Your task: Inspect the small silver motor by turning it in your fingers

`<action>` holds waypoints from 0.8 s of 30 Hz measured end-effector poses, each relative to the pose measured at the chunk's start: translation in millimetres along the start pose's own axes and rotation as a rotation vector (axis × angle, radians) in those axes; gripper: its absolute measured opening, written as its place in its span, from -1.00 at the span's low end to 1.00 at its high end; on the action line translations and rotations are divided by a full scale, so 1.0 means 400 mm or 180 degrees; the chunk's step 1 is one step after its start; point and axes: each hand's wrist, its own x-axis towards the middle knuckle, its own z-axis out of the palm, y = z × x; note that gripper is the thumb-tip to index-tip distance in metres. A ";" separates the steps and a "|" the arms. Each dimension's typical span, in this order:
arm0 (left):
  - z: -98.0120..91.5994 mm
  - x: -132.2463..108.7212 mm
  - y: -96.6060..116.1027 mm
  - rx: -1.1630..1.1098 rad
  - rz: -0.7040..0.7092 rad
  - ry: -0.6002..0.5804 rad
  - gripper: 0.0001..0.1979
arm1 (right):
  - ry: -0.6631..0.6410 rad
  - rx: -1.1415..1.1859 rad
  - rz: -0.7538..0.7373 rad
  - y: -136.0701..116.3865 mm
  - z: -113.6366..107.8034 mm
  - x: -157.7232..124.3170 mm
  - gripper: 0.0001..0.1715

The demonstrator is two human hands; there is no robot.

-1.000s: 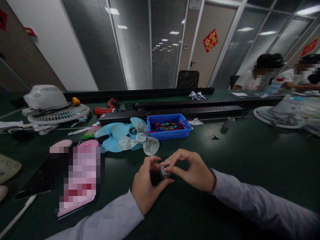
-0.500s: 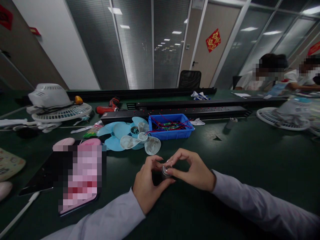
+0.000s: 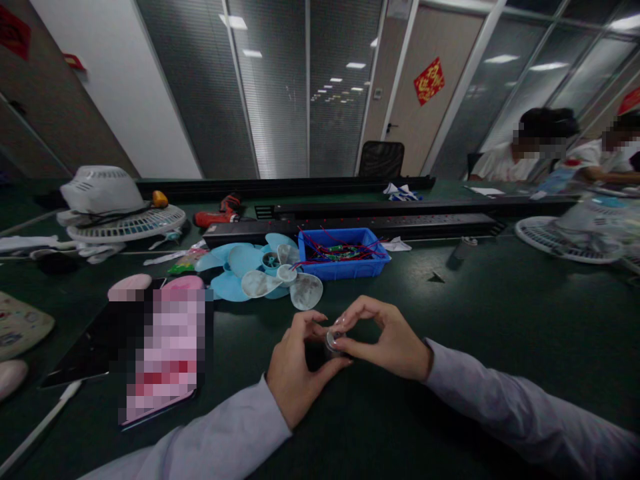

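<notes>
And here, low in the middle, a small metal cylinder point(image 3: 332, 345) is upright between two bare hands over the green tabletop point(image 3: 380, 433)! The left hand point(image 3: 300, 373) curls round it in a C, thumb along the near side, fingers behind. Over the top comes the right hand point(image 3: 383, 340), thumb and fingertips pinching at the cylinder's upper rim; whether some tiny part sits between those tips, I can't tell. Just beyond the left hand, a translucent fan blade point(image 3: 306, 291) lies over blue fan blades point(image 3: 227, 289), right by a blue bin point(image 3: 350, 270) of red wires and green circuit boards. Farther back there's a red drill point(image 3: 213, 219), and over to the right, well apart, a second metal cylinder point(image 3: 465, 249) stands near a dark triangular piece point(image 3: 437, 278).
</notes>
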 end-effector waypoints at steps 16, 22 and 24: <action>0.002 -0.002 -0.001 -0.0036 -0.0029 -0.0012 -0.43 | 0.0040 0.0105 -0.0006 0.006 0.007 -0.006 -0.57; 0.000 0.003 0.000 -0.0016 -0.0014 -0.0045 -0.42 | 0.0070 0.0079 0.0052 0.009 0.004 -0.006 -0.58; -0.001 0.003 0.000 0.0002 -0.0030 -0.0052 -0.42 | 0.0037 0.0089 0.0030 0.009 0.004 -0.007 -0.59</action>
